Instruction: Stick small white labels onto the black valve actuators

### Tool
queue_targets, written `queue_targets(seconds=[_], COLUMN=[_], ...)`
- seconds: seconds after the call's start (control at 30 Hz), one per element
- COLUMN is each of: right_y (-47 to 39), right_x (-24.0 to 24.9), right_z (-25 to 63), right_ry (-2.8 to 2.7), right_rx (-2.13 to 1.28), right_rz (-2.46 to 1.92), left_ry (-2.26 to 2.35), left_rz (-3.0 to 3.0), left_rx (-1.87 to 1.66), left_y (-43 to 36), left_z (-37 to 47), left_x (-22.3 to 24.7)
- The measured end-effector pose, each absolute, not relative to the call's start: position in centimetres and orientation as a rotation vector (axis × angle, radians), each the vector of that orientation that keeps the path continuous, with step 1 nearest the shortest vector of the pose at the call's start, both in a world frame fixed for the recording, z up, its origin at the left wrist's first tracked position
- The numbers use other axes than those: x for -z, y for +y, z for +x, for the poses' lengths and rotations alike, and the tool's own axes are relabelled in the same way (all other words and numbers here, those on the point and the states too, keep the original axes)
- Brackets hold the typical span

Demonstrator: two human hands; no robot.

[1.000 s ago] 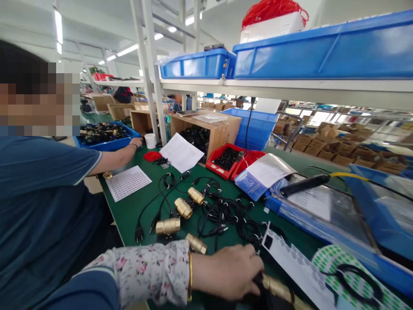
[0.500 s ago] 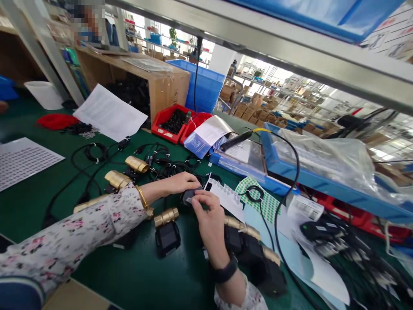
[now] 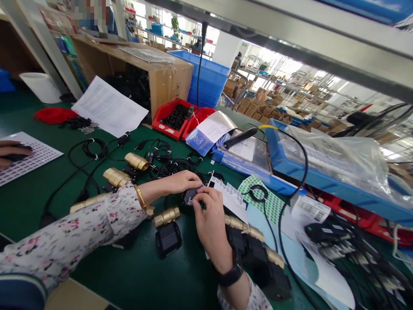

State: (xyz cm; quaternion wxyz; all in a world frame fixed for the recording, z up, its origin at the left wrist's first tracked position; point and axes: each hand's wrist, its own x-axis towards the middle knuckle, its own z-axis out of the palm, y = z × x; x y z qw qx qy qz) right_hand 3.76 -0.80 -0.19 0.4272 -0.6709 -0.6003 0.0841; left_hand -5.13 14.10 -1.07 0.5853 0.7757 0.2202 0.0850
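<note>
Both hands meet over a small black box-shaped housing (image 3: 188, 197) at the middle of the bench. My left hand (image 3: 180, 181) is closed on it from behind and the left. Thumb and fingers of my right hand (image 3: 209, 213) pinch at its top right side; whatever small piece may lie between those fingertips is hidden. Just in front stands a brass valve (image 3: 167, 216) joined to a black actuator box (image 3: 168, 240). A white label sheet (image 3: 230, 200) lies right behind my right hand. Several more brass valves with black boxes (image 3: 271, 275) line up to the right.
Black cables (image 3: 174, 168) lie coiled behind the hands. Red bins (image 3: 172, 120) hold small dark parts. A green-dotted sticker sheet (image 3: 272, 202) and blue trays (image 3: 251, 170) are on the right. Another person's hand (image 3: 9, 150) rests over a printed sheet (image 3: 38, 165) at far left.
My hands stay on the black housing, with the right fingers slightly shifted along its top. The view has tilted a little. Another person's hand has come in at the left with a dark object.
</note>
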Motion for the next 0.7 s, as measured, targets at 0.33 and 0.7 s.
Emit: queue_targets(seconds=[0.33,0.7], right_y=[-0.6,-3.0], right_x=[-0.1,1.1], right_z=[4.5,4.5], right_ry=[-1.641,-1.526], right_rx=[-0.142,-0.035], right_rz=[-1.69,-1.91], left_ry=[0.527,0.612], left_rz=[1.885,2.053], left_rx=[-0.201,-0.227], left_y=[14.0,11.2], left_z=[-5.1,-6.4], left_x=[1.0,-0.9])
